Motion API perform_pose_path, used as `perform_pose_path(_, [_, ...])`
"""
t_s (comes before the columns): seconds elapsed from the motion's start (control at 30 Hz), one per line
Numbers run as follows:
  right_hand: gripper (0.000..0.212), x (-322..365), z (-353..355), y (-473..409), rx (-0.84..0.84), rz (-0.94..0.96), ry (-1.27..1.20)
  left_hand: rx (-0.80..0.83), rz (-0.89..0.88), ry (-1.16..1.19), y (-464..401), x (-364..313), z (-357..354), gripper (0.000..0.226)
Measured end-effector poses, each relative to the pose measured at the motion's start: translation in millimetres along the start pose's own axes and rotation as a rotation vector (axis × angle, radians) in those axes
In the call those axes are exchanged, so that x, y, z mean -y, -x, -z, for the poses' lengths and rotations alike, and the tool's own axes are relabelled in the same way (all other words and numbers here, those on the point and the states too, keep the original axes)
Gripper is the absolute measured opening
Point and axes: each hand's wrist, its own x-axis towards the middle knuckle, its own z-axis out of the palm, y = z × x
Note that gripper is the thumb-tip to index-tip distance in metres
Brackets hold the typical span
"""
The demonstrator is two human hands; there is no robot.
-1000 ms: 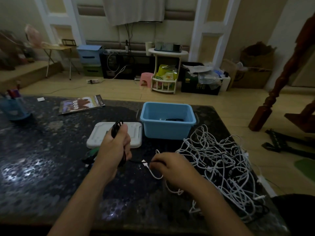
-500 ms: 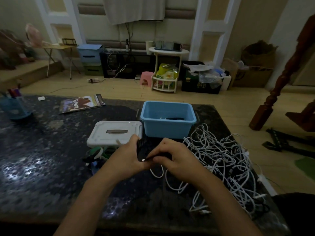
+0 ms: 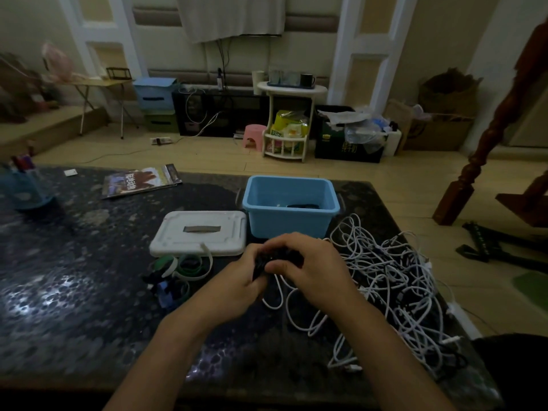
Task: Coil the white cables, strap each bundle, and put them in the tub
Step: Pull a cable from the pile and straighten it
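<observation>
My left hand (image 3: 237, 281) and my right hand (image 3: 308, 266) meet just in front of the blue tub (image 3: 292, 221). Between them they grip a small dark coiled bundle (image 3: 267, 261), mostly hidden by the fingers. A white cable (image 3: 277, 295) hangs in loops from under the hands onto the table. To the right lies a big tangled pile of white cables (image 3: 394, 280). A dark item lies at the bottom of the tub. Several green, white and blue straps (image 3: 181, 269) lie left of my left hand.
The tub's white lid (image 3: 198, 232) lies flat left of the tub. A magazine (image 3: 141, 180) and a blue pen cup (image 3: 25, 185) sit at the far left of the dark stone table (image 3: 74, 292). The table's right edge runs close beside the cable pile.
My left hand came down from above the lid with the dark bundle and met my right hand, which left the loose white cable end; both now hold the bundle close to the tub.
</observation>
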Motion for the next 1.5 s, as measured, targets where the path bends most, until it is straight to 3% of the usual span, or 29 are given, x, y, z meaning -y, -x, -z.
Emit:
perform_pose_path(0.17, [0.026,6.4,-2.7,2.0,0.023,0.049,0.205,0.039,-0.034,0.008,2.2,4.3,0.8,0.041])
perform_pose_path(0.3, [0.014,4.9,-6.6,1.8,0.002,0.031,0.205,0.006,-0.006,0.037,0.3,5.3,1.2,0.033])
perform_pose_path(0.47, [0.007,6.0,-8.9,-0.3,-0.039,-0.177,0.004,-0.088,-0.033,-0.067,3.4,-2.9,1.1,0.038])
perform_pose_path(0.57, [0.014,4.6,-9.0,-1.6,0.003,-0.337,-0.094,-0.096,-0.035,-0.309,7.1,-7.0,0.5,0.041])
perform_pose_path(0.67, [0.021,3.1,-10.0,-2.2,0.025,-0.506,-0.343,-0.11,-0.036,-0.55,9.1,-10.8,-2.0,0.043])
perform_pose_path(0.8, [0.025,0.0,-12.4,-3.7,0.096,-0.668,-0.594,-0.074,-0.024,-0.628,8.2,-11.3,-10.5,0.025])
perform_pose_path(0.97, [0.019,-9.5,-19.3,0.8,0.113,-0.36,-0.014,-0.004,0.08,-0.582,8.0,-1.3,-10.4,0.013])
perform_pose_path(1.1, [0.028,-5.3,-18.7,2.5,0.161,-0.109,0.19,-0.004,0.117,-0.505,9.5,8.0,-5.3,0.01])
perform_pose_path(1.2, [0.037,-0.4,-20.0,0.4,0.203,-0.016,0.268,0.028,0.137,-0.443,9.6,14.3,-3.0,0.017])
perform_pose_path(1.3, [0.034,7.3,-21.8,-1.8,0.254,-0.011,0.334,0.059,0.138,-0.391,10.5,21.5,-2.0,0.006])
perform_pose_path(1.5, [0.026,6.9,-33.9,-7.0,0.197,-0.088,0.212,-0.067,0.119,-0.444,16.1,23.0,3.1,0.015])
